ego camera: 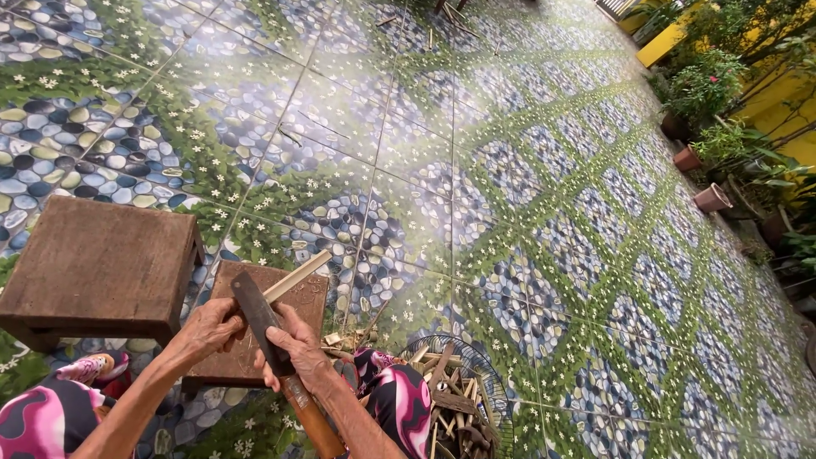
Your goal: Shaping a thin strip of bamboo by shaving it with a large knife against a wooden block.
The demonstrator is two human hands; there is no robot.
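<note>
while both hands work low over the chopping block, this is how things lie:

left hand: the left hand [206, 330] is closed around the near end of a pale bamboo strip [297, 276], holding it slanted over the block.

right hand: the right hand [297, 350] is wrapped tight on the knife, just where the blade meets the handle.

knife: a heavy dark-bladed knife [257, 313] with a reddish wooden handle; its blade lies across the strip, touching it, near the block's near left corner.

strip: it runs from the left hand up toward the block's far right corner, its far tip poking past that edge.

block: a flat brown wooden block [310, 299] on the floor, right beside the stool.

stool: a low brown wooden stool [98, 263] just left of the block, top bare.

basket: a round wire basket [476, 357] near the block's right side, holding cut wood scraps [450, 399].

floor: tiles [476, 187] printed with pebbles and small white flowers.

far right edge: potted plants [705, 93] along a yellow wall.
</note>
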